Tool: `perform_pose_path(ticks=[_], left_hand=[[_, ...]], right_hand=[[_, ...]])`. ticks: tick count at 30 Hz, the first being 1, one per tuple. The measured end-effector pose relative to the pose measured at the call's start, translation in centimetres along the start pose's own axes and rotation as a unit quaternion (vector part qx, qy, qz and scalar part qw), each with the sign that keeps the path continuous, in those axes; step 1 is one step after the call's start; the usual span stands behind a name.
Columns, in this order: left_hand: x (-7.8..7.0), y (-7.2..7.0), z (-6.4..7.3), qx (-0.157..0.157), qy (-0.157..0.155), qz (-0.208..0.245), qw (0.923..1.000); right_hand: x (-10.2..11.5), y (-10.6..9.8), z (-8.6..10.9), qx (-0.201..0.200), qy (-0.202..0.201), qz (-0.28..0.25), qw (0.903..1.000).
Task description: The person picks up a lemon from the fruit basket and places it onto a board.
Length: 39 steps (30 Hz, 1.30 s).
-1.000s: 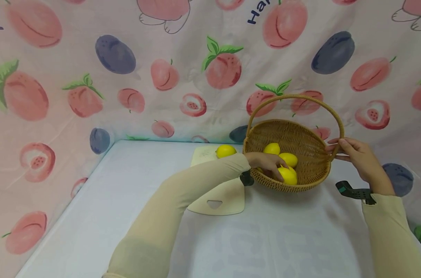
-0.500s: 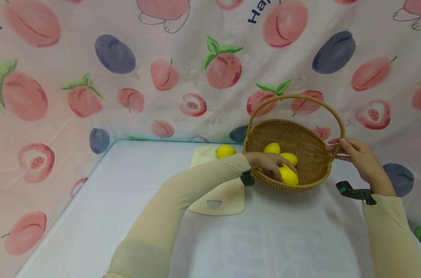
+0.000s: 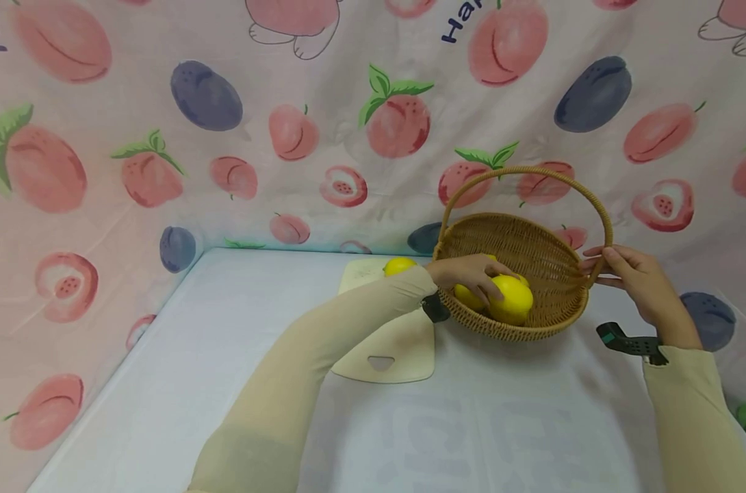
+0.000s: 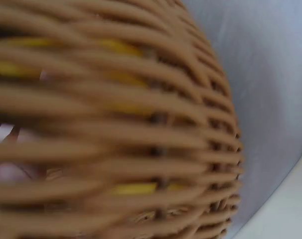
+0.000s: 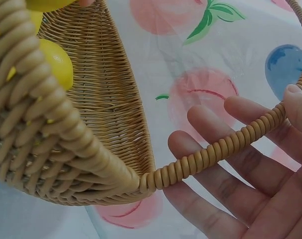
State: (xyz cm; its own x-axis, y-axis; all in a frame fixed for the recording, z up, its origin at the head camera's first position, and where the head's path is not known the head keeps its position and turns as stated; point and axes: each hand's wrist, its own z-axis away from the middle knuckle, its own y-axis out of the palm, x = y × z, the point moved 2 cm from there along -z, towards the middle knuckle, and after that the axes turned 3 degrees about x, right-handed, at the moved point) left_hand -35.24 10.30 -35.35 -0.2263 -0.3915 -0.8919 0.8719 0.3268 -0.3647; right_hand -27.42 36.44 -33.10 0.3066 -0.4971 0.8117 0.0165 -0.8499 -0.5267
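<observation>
A wicker basket (image 3: 502, 229) with a tall handle (image 3: 536, 171) stands on the white table, with several lemons inside. Reaching in over the basket's left rim, my left hand (image 3: 465, 272) grips a yellow lemon (image 3: 512, 301). Another lemon (image 3: 468, 298) lies under that hand, and others are partly covered. My right hand (image 3: 647, 287) holds the handle near its right foot. In the right wrist view, the thumb lies on the handle (image 5: 216, 152) and the fingers (image 5: 245, 164) pass behind it. The left wrist view is filled by the basket's woven wall (image 4: 116, 134), which hides that hand.
A cream cutting board (image 3: 404, 349) with a cut-out lies left of the basket, below my left forearm. One lemon (image 3: 400, 265) rests at its far end. A fruit-printed cloth (image 3: 324, 137) hangs right behind the table (image 3: 250, 294).
My left hand has taken hold of the front lemon and drawn it up and slightly back, uncovering another lemon beneath the hand. The right hand stays on the handle.
</observation>
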Motion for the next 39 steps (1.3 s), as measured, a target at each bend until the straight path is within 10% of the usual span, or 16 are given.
perform_pose_path(ticks=[25, 39], left_hand=[[0.3, -5.8, 6.6, -0.106, 0.128, 0.025, 0.9857], [2.5, -10.2, 13.4, -0.174, 0.091, 0.026, 0.9802]], right_hand=[[0.2, 0.1, 0.0, 0.004, 0.001, 0.004, 1.0000], [0.2, 0.1, 0.1, 0.003, 0.010, 0.013, 0.9999]])
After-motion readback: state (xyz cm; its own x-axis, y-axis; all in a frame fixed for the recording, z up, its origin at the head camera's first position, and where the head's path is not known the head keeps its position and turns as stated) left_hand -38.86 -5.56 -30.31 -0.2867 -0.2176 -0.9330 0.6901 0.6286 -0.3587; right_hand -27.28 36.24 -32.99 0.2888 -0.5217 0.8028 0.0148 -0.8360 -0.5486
